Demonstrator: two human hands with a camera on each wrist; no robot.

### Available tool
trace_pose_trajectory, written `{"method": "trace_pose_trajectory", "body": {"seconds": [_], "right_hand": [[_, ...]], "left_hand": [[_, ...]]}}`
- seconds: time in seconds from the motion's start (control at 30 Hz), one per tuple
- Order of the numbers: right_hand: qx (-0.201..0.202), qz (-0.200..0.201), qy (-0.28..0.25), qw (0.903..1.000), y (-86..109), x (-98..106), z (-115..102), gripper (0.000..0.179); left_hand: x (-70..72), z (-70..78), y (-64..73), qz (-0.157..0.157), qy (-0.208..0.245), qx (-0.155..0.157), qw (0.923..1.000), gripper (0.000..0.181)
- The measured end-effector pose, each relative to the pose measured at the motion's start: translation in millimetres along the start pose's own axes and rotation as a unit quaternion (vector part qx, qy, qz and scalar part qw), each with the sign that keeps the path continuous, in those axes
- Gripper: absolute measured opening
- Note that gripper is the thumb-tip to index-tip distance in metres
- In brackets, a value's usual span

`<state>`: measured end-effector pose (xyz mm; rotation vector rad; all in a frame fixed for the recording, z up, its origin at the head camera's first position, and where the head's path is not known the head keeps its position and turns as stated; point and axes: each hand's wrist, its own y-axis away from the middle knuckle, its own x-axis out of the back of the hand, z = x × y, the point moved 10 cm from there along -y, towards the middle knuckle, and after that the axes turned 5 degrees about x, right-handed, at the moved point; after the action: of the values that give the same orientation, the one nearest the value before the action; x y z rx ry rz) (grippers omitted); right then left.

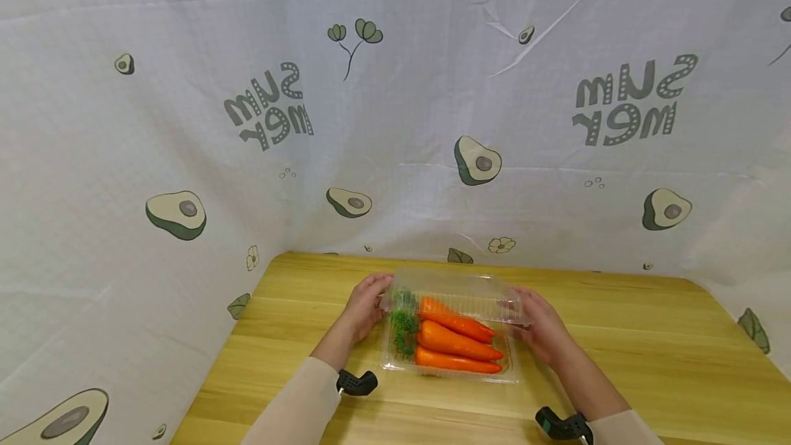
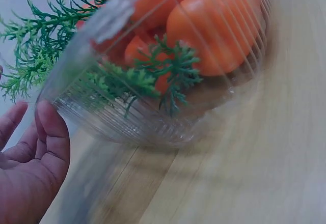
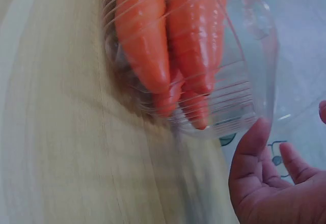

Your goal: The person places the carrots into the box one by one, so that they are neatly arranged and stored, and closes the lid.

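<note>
A clear plastic box with its hinged lid tilted up at the back lies on the table. Several orange carrots are inside, their feathery green tops to the left and tips to the right. My left hand holds the box's left side, thumb at the rim and fingers partly behind the plastic. On the opposite side my right hand grips likewise, its thumb against the rim near the carrot tips. Some fingertips are hidden or cut off by the wrist views' edges.
Under the box is a wooden table with light yellow grain. A white cloth printed with avocados, leaves and lettering hangs behind it and along the sides. Black camera mounts sit on both wrists.
</note>
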<state>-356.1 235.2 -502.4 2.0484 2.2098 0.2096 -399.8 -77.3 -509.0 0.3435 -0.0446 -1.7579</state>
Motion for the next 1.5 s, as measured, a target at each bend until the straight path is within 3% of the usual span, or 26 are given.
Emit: {"method": "trace_pose_trajectory", "body": {"seconds": [0.2,0.4,0.8,1.13,1.5], "right_hand": [[-0.008,-0.007,0.036,0.9993,13.2,-0.5,-4.4,0.059],[-0.011,-0.014,0.037,0.9991,20.7,-0.8,-6.0,0.060],[-0.026,-0.030,0.060,0.9974,34.2,-1.7,-2.8,0.064],[-0.043,-0.060,0.053,0.9959,51.8,-6.7,7.7,0.066],[-0.059,-0.138,0.013,0.9886,67.3,-13.8,21.7,0.067]], "left_hand": [[2.0,0.9,5.4,-0.004,-0.021,0.012,0.9997,0.046],[3.5,0.6,13.0,-0.020,-0.054,0.028,0.9980,0.053],[3.1,1.1,43.3,-0.069,-0.095,0.051,0.9918,0.064],[2.1,-10.2,73.2,-0.111,-0.098,0.079,0.9858,0.070],[-2.9,-23.9,96.1,-0.152,-0.058,0.120,0.9795,0.075]]}}
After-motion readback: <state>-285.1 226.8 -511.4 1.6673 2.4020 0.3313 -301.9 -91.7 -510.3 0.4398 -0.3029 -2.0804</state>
